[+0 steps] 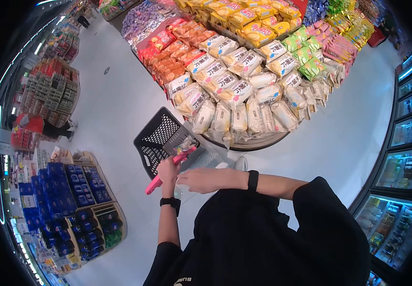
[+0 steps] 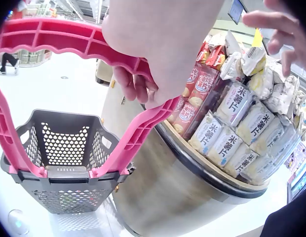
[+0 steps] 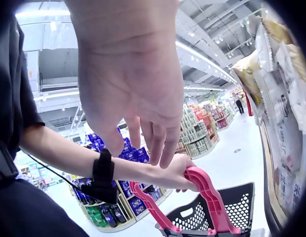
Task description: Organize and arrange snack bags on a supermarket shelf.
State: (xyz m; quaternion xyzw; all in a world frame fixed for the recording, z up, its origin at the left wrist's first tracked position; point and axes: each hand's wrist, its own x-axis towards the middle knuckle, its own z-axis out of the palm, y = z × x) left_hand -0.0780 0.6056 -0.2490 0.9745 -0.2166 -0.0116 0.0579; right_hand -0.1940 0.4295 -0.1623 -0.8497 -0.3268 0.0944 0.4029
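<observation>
My left hand (image 1: pixel 167 170) grips the pink handle (image 2: pixel 59 37) of a dark grey shopping basket (image 2: pixel 69 180), fingers curled round the bar. The basket has perforated walls and hangs in front of me, beside a round snack display. In the head view a small light-coloured packet (image 1: pixel 187 143) shows inside it. My right hand (image 3: pixel 133 94) holds nothing; its fingers hang loosely bent. It is nearest the left wrist, which it overlaps in the head view. A black strap (image 1: pixel 169 204) is on the left wrist.
White snack packs (image 1: pixel 225 86) are stacked on the display, with orange packs (image 1: pixel 170 59) and yellow packs (image 1: pixel 258 33) behind. Blue goods and dark bottles fill a shelf (image 1: pixel 82 190) on the left. Lit refrigerators (image 1: pixel 401 167) line the right. A person (image 1: pixel 55 128) is at far left.
</observation>
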